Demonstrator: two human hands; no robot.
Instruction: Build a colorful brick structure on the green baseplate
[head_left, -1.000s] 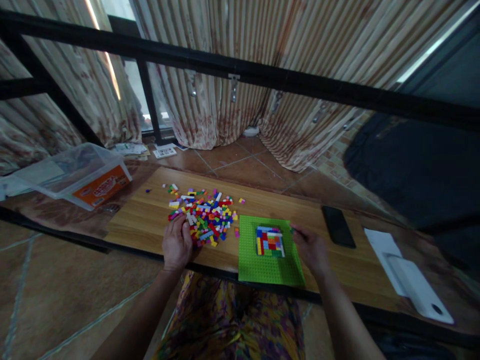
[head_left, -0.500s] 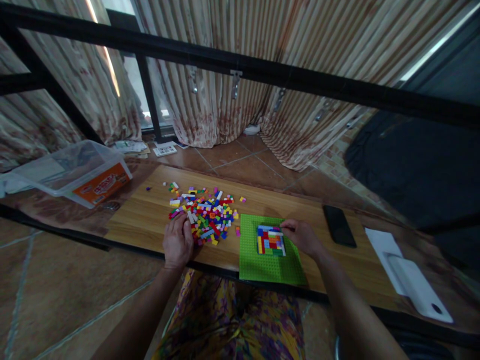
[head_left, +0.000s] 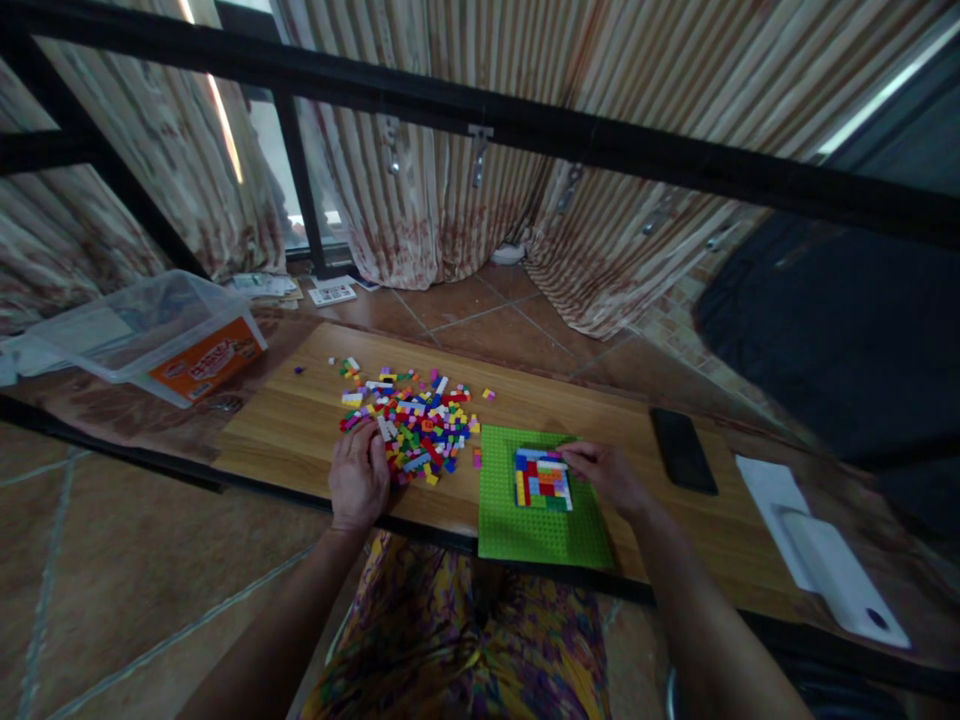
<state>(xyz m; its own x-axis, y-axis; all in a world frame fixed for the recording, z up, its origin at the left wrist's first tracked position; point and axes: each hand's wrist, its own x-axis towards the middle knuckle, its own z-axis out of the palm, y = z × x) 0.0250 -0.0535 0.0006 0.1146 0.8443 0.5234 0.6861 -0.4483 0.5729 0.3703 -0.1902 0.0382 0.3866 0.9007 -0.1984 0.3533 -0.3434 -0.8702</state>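
A green studded baseplate (head_left: 544, 538) lies near the table's front edge. On its upper middle sits a flat square of building bricks (head_left: 546, 478) in red, blue, white, yellow and other colours. My right hand (head_left: 607, 475) is at the square's far right corner, thumb and fingertips pinched on a small building brick that they mostly cover. Left of the baseplate spreads a loose heap of mixed bricks (head_left: 427, 425). My left hand (head_left: 358, 475) rests at the heap's near left side, its fingers loosely bent and apart, touching bricks beside a pale long one (head_left: 386, 428).
A black phone (head_left: 682, 450) lies on the wooden tabletop (head_left: 277, 440) to the right, with a white device (head_left: 844, 580) farther right. At the left stands a clear plastic bin (head_left: 142, 330) with an orange label. A black metal bar (head_left: 525, 125) crosses beyond the table, before striped curtains.
My right hand's fingertips have shifted slightly left and settled against the brick square's far corner. My left hand stays at the heap. The whole view has tilted a little.
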